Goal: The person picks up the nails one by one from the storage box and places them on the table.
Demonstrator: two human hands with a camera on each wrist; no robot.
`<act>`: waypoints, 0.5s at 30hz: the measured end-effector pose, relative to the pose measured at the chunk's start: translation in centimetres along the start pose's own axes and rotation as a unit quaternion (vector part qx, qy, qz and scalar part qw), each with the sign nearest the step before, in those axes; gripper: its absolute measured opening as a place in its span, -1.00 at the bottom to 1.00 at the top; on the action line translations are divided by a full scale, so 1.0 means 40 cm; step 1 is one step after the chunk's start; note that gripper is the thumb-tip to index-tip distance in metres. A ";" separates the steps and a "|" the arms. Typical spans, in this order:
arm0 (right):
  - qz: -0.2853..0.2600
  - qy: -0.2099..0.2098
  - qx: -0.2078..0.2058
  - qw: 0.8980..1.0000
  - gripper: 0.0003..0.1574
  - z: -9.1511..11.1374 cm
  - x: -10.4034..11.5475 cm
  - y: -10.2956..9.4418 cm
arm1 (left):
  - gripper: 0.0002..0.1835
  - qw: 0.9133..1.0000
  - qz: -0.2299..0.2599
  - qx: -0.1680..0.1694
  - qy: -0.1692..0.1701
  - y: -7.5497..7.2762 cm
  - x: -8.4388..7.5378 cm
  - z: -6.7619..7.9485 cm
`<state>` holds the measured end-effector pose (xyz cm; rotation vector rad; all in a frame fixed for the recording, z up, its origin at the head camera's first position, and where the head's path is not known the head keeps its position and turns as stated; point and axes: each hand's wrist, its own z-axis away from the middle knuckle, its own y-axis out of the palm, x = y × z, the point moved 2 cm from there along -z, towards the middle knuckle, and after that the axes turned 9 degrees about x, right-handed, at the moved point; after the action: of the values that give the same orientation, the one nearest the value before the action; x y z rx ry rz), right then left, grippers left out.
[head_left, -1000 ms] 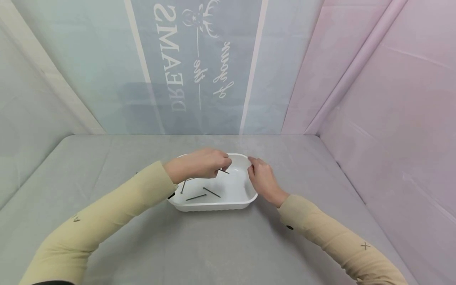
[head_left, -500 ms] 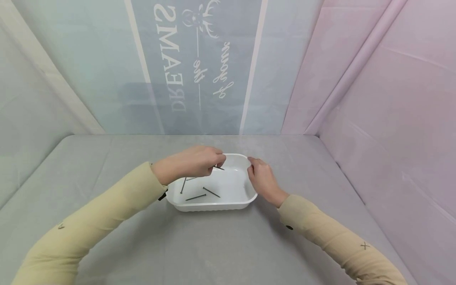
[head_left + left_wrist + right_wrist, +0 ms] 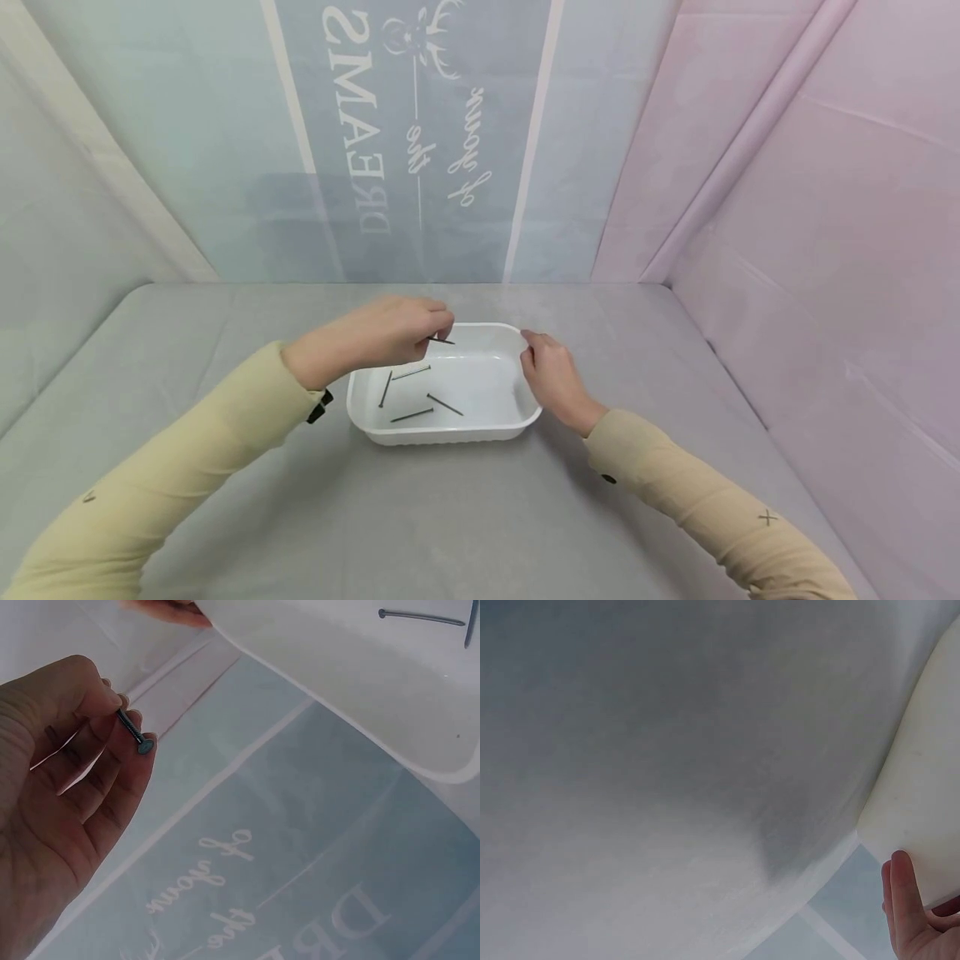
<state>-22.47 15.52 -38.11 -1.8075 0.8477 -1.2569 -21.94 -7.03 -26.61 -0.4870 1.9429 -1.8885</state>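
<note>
A dark metal nail (image 3: 442, 340) is pinched between the thumb and fingers of my left hand (image 3: 378, 333), above the back left of a white tray (image 3: 442, 436). The left wrist view shows its flat head (image 3: 145, 747) sticking out past the fingertips. My right hand (image 3: 557, 379) grips the tray's right rim. In the right wrist view, its fingers (image 3: 906, 900) lie along the outer wall. Several loose nails lie on the tray floor, among them one nail (image 3: 446, 405) near the middle and another nail (image 3: 412, 373) at the back left.
The tray stands on a grey cloth-covered table (image 3: 450, 517). A printed fabric backdrop (image 3: 450, 167) rises behind it, with a pinkish fabric wall (image 3: 825, 250) on the right and a pale one (image 3: 75, 250) on the left.
My left hand has moved left and slightly back with the nail in it, uncovering more of the nail at the tray's back left. The right hand and tray stay put.
</note>
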 end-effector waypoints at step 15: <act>-0.008 -0.001 0.003 1.000 -0.58 -0.001 0.000 -0.001 | -0.73 0.999 0.014 -0.043 -0.029 -0.009 0.047 0.079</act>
<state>-22.50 15.53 -38.07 -1.8132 0.8298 -1.2668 -21.97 -10.72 -26.37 -0.5315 1.9890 -1.7590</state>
